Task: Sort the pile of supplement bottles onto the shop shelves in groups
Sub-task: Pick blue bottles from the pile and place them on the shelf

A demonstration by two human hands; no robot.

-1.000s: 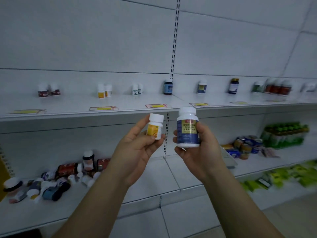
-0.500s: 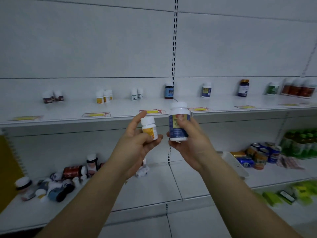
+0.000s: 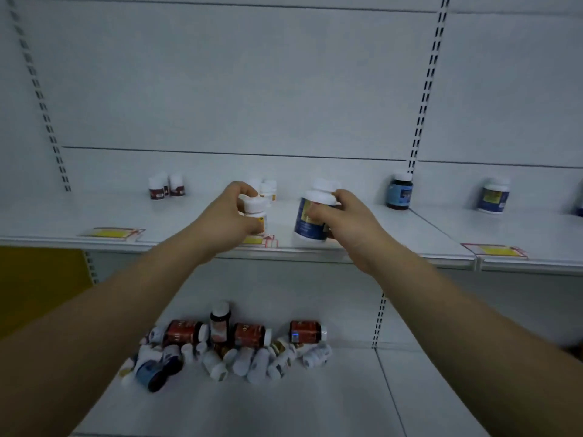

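Note:
My left hand (image 3: 232,217) grips a small white bottle with a yellow label (image 3: 256,210), held over the front of the upper shelf (image 3: 189,222), just before a small group of similar yellow-labelled bottles (image 3: 268,188). My right hand (image 3: 342,216) grips a larger white-capped bottle with a blue label (image 3: 307,220); its base is at the shelf's front edge. A pile of mixed supplement bottles (image 3: 227,345) lies on the lower shelf (image 3: 284,402) beneath my arms.
On the upper shelf stand red-labelled bottles (image 3: 165,187) at the left, a dark blue bottle (image 3: 400,191) and a blue-labelled white bottle (image 3: 492,195) at the right. Yellow price tags (image 3: 113,233) line the shelf edge. Slotted uprights (image 3: 421,121) divide the bays.
Both hands have moved up and forward from chest height to the upper shelf, carrying the two bottles. The view has shifted left and closer to the shelves.

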